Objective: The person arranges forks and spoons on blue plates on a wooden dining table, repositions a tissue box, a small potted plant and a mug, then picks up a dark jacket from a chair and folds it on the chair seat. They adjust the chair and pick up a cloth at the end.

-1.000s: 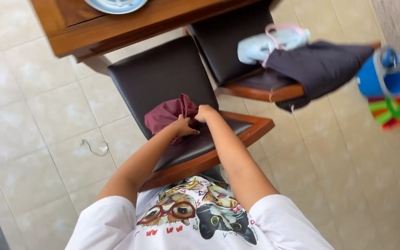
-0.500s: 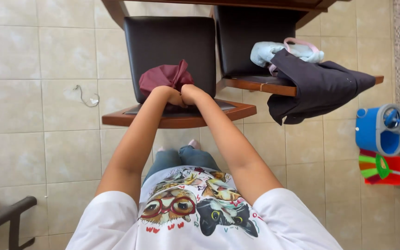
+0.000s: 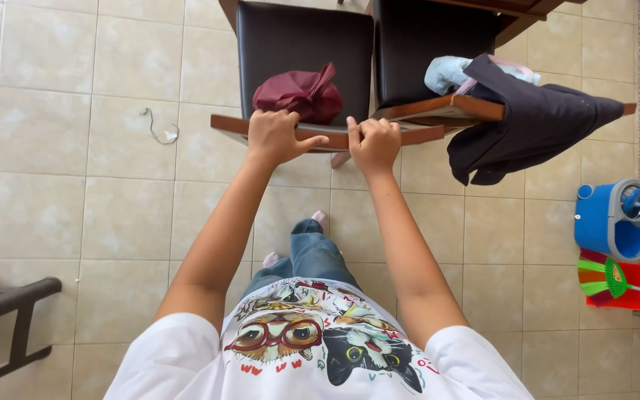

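Fingers: both hands curl over the near wooden edge of the chair seat; neither pair is spread wide.
Left hand [image 3: 274, 138]: closed on the chair's front rail, thumb stuck out to the right along the wood, knuckles up.
Right hand [image 3: 374, 142]: clenched tight on the same rail, just right of the left hand, a small gap between them.
Dark bench [image 3: 9, 318]: far left, near corner, only part of its frame shows.
Cord [image 3: 158, 130]: thin loop lying on the tiles left of the chair.
Tiled floor [image 3: 53, 207]: beige squares under everything.
Chair [image 3: 301, 44]: black padded seat with a brown wooden frame, far side tucked toward a table.
Maroon cloth [image 3: 299, 94]: bunched on the seat, just beyond the left hand, apart from the fingers.
Second chair [image 3: 438, 37]: right beside the first, same build.
Pale blue garment [image 3: 446, 72]: heaped on the second seat.
Dark garment [image 3: 535, 122]: draped over that seat's right edge, hanging down.
Blue mop bucket [image 3: 609, 222]: far right on the floor.
Red dustpan [image 3: 616, 280]: near side of the bucket, with green bristles on it.
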